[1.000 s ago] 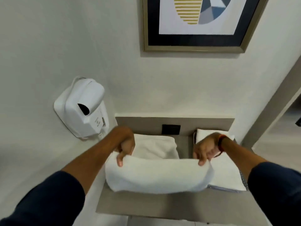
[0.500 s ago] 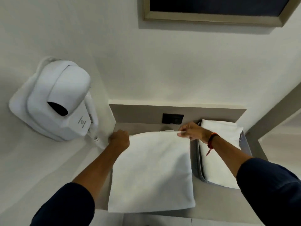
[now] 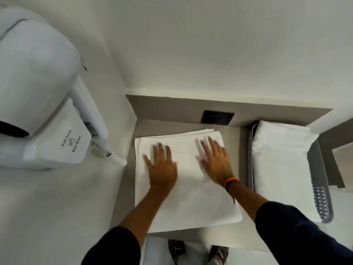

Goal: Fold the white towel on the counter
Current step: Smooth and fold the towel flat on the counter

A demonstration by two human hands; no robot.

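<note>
Both hands lie flat, palms down and fingers spread, on the white towel [image 3: 188,197]: the left hand [image 3: 162,170] toward its 9 o'clock side, the right hand [image 3: 214,162] toward 2 o'clock, their fingertips blurred. An orange-red cord bracelet [image 3: 231,182] circles the right wrist, and dark blue sleeves cover both forearms. The towel is a smooth, squarish folded slab with stacked layer edges showing along its 12 o'clock border; it sits on the grey counter [image 3: 183,125], filling most of the surface in front of the person and reaching almost to the near edge. At 3 o'clock from it, just beside, a grey perforated tray [image 3: 322,197] holds another folded white towel [image 3: 280,167]. At 12 o'clock a black wall socket [image 3: 217,117] is set in the grey upstand under a plain white wall. At 9 o'clock a white wall-hung hair dryer [image 3: 40,96] is mounted, its coiled cord near the towel's far left corner. Two shoes [image 3: 176,249] show on the floor at 6 o'clock.
</note>
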